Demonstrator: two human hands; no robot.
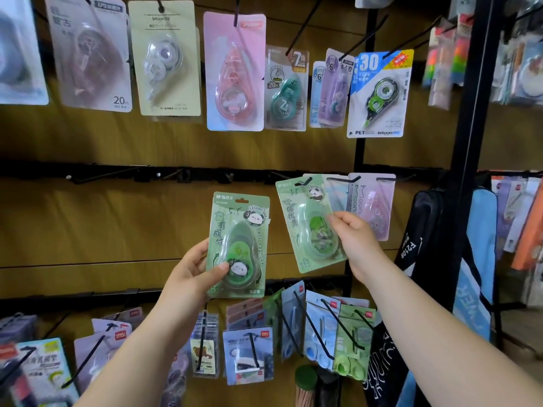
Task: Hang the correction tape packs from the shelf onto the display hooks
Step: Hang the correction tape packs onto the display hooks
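One green correction tape pack [238,245] with a panda on it is held upright in front of the wooden board [88,221], just below the middle black rail [147,173]. The left hand [197,268] has its grip pinched on the pack's lower left edge, thumb on the front by the panda and fingers behind. A second green pack [305,230] sits just to the right, tilted, with its top at a black hook [304,182] on that rail; I cannot tell whether the hook passes through its hole. The right hand [352,233] has its grip pinched on this pack's right edge, fingertips on the plastic bubble.

Close behind it a pale blue pack [338,195] and a pink pack [379,207] hang from neighbouring hooks, the blue one partly covered by the tilted pack. Above, a row of packs hangs on the board, among them a large rose pack [235,71] and a blue-and-white pack [379,95] marked 30. Below the hands, more packs crowd the long lower hooks [314,327]. A black post [470,142] stands at the right.
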